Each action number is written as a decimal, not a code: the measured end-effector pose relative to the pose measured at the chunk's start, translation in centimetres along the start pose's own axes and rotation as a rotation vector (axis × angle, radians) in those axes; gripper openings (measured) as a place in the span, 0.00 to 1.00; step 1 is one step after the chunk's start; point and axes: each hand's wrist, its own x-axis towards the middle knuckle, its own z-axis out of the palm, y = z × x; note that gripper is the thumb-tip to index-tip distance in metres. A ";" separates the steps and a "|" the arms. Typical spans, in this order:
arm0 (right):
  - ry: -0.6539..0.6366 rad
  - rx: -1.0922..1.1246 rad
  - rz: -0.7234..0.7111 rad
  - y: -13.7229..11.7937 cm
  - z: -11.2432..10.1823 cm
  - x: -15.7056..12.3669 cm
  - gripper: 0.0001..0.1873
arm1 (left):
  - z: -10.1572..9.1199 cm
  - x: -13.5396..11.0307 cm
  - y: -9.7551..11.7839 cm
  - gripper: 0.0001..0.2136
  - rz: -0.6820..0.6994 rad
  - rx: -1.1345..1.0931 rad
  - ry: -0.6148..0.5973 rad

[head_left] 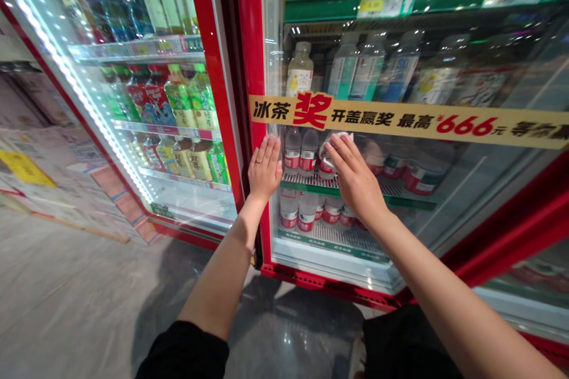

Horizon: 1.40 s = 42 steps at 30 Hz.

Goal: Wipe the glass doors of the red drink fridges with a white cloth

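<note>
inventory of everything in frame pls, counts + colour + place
fridge: one, red frame, glass front, straight ahead
banner: one, yellow with red and black print, across the right glass
water bottles: many, clear with red labels, lower right shelves
tea bottles: many, green and yellow labels, left middle shelves
pale bottles: several, white and blue-green labels, right upper shelf
shelf strip: one, green with price tags, top right
floor: grey, glossy, bottom left
white item: one, at the right fingertips, kind unclear
left hand: flat on the fridge's red frame edge, ring on one finger
right hand: pressed on the right glass
</note>
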 end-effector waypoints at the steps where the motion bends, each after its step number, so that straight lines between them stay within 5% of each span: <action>1: -0.005 0.006 -0.007 -0.3 0.3 0.7 0.44 | 0.0 -0.1 0.0 0.29 -0.017 -0.009 0.003; 9: -0.115 0.031 -0.076 -1.3 1.7 1.1 0.42 | -0.1 0.1 0.3 0.30 -0.114 -0.002 0.212; 13: -0.024 0.046 -0.008 -1.1 1.3 0.1 0.43 | -0.1 0.2 0.6 0.30 -0.157 -0.008 0.198; 18: 0.049 0.083 0.019 -2.0 2.2 2.2 0.44 | -0.2 0.2 0.6 0.30 -0.157 -0.076 0.178; 25: -0.101 0.140 -0.050 -2.8 3.2 2.3 0.42 | 0.0 -0.9 0.3 0.30 -0.198 -0.157 0.127; 29: -0.064 0.107 -0.042 -2.2 2.5 1.3 0.43 | 0.2 -1.5 0.2 0.30 -0.204 -0.152 0.123; 37: -0.091 0.142 -0.065 -4.0 4.2 4.7 0.40 | 0.2 -1.3 0.4 0.30 -0.129 -0.080 0.221; 42: -0.074 0.121 -0.094 -3.5 4.6 2.3 0.40 | 0.2 -1.8 0.5 0.30 -0.176 -0.120 0.161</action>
